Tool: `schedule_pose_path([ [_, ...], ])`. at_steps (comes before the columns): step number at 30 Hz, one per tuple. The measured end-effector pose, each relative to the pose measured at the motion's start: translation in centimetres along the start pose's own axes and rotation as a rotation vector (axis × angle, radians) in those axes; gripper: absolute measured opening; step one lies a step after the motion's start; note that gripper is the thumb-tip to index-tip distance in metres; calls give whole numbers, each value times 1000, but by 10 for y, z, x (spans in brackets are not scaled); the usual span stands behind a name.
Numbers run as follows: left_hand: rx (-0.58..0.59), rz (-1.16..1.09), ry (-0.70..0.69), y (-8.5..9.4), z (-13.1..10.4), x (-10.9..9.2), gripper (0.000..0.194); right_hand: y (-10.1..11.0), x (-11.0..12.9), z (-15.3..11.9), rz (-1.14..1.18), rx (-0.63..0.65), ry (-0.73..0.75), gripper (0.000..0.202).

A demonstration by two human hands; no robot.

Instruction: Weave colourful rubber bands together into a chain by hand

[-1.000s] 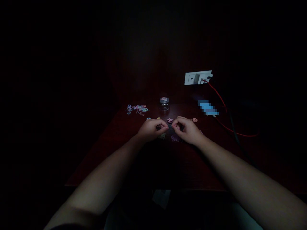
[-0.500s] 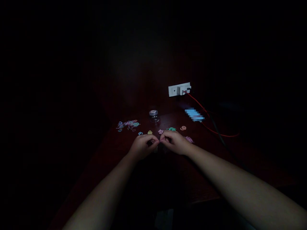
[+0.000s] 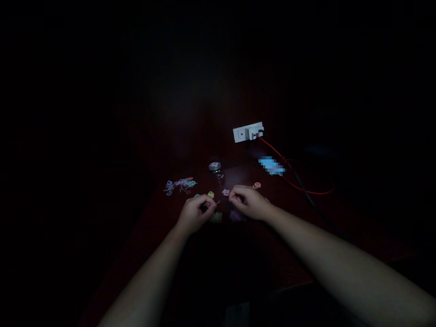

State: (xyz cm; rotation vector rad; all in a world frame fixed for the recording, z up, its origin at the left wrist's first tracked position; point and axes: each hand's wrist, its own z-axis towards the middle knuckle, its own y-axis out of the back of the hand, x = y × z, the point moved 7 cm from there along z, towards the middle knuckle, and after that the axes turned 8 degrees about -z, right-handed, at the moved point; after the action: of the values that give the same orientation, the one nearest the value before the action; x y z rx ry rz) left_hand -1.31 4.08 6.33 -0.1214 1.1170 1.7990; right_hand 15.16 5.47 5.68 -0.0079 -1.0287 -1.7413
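My left hand [image 3: 197, 213] is closed in a pinch, and a small bluish rubber band [image 3: 218, 202] sticks out from its fingertips. To its right, my right hand [image 3: 250, 202] is also pinched; whatever is between its fingers, if anything, is too small to make out. Just beyond the hands lie yellow rubber bands [image 3: 210, 194], pink rubber bands [image 3: 225, 192] and orange rubber bands [image 3: 257, 185]. Blue rubber bands [image 3: 197, 195] show partly behind my left hand. Dim heaps of olive rubber bands [image 3: 216, 217] and purple rubber bands [image 3: 237, 215] sit between and below the hands.
A mixed pile of rubber bands [image 3: 180, 185] lies at the left of the dark red table [image 3: 163, 218]. Behind stands a clear lidded jar [image 3: 215, 168]. A wall socket [image 3: 248, 132] feeds a red cable [image 3: 270, 146] near a blurred, glowing phone-like object [image 3: 271, 165].
My hands have parted from fingertip contact, the left moving leftward. A bluish band now shows at its fingertips, and the olive and purple heaps have come into view. The camera view has shifted slightly.
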Motion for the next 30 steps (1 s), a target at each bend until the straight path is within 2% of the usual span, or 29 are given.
schedule_pose_path([
  [2, -4, -13, -1, 1, 0, 0, 11, 1, -1, -1, 17, -6, -24, 3],
  [5, 44, -40, -8, -5, 0, -2, 11, -6, 3, 0, 43, 47, 2, 16],
  [9, 94, -41, -4, -10, 1, -5, 11, -13, 12, 1, 29, 82, 93, 6],
  [14, 124, -35, 9, -11, 1, -5, 10, -14, 12, 1, 20, 89, 89, 7],
  [30, 108, -54, 44, -8, -2, 1, 14, -16, 8, 2, 0, 90, 62, 4],
])
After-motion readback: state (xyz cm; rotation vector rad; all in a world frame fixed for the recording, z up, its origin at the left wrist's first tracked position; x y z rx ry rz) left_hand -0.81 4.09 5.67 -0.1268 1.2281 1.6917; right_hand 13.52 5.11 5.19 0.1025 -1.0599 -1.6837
